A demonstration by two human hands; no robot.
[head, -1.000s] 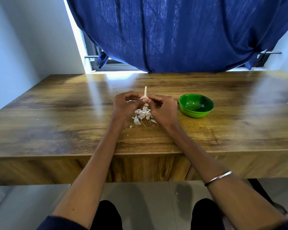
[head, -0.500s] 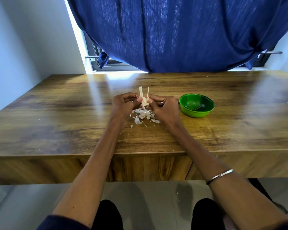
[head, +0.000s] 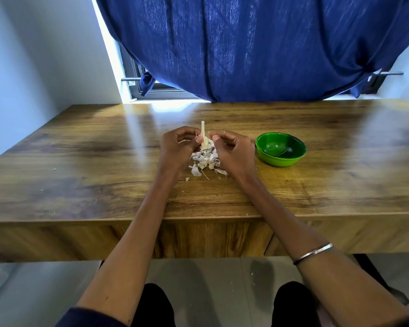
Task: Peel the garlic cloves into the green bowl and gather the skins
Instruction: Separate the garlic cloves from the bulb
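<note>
Both hands were curled around the garlic work at the middle of the table. From my remote seat I saw the left hand (head: 178, 151) with fingers bent in, its fingertips closed on the garlic stalk (head: 203, 135), a pale stem that stood nearly upright between the two hands. The right hand (head: 234, 152) had its fingers curled too, thumb and forefinger pinched together just beside the base of the stalk; whether they were holding the stalk itself or a scrap of skin I could not tell from this view.

Directly beneath the hands, at six o'clock from the stalk, lay the garlic skins (head: 204, 161), a loose white pile of flakes on the wooden table (head: 92, 161), with a few strays scattered toward the near edge. I could not make out a whole clove in the heap or in either grip.

At three o'clock from the right hand sat the green bowl (head: 281, 149), near the hand but apart from it. Its inside looked glossy, with dark reflections, and I could not see any peeled cloves in it with certainty.

At twelve o'clock, beyond the far edge of the table, a blue curtain (head: 257, 48) hung over a window. On the right forearm I noted a thin metal bangle (head: 313, 253), close to the camera and off the near edge of the table.
</note>
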